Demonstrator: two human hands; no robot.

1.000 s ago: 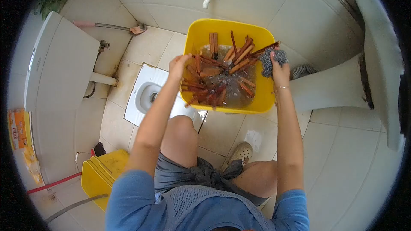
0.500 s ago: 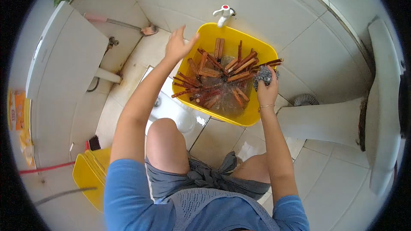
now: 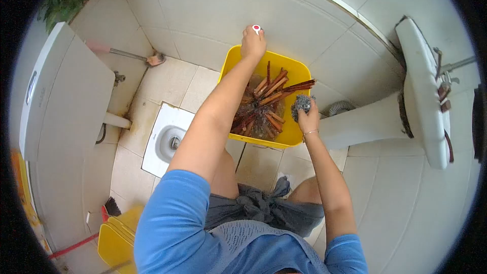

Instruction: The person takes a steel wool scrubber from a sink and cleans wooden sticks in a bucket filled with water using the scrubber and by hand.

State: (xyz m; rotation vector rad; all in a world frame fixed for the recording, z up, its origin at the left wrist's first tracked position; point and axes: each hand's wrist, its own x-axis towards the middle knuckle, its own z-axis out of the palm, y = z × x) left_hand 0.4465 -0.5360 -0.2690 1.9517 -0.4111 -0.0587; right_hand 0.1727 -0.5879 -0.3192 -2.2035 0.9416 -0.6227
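My left hand [image 3: 253, 43] is closed round the white wall faucet, whose red-marked handle [image 3: 256, 29] shows above the fingers. Under it stands the yellow tub [image 3: 292, 139], holding water and several reddish-brown sticks [image 3: 274, 97] that fan out, some of them over the rim. Part of the tub's left side is hidden by my left forearm. At the tub's right edge, my right hand [image 3: 308, 117] grips a grey metal scouring pad [image 3: 302, 106].
A squat toilet [image 3: 167, 139] is set in the tiled floor left of the tub. The white sink [image 3: 423, 91] and its pedestal [image 3: 362, 119] stand at the right. Yellow buckets [image 3: 116, 238] are at the lower left. A long-handled brush [image 3: 154, 60] leans near the back corner.
My left hand has left the tub's left rim, moved up and right, and closed on the faucet. My right hand still holds the scouring pad, now slightly lower at the tub's edge. The view has shifted.
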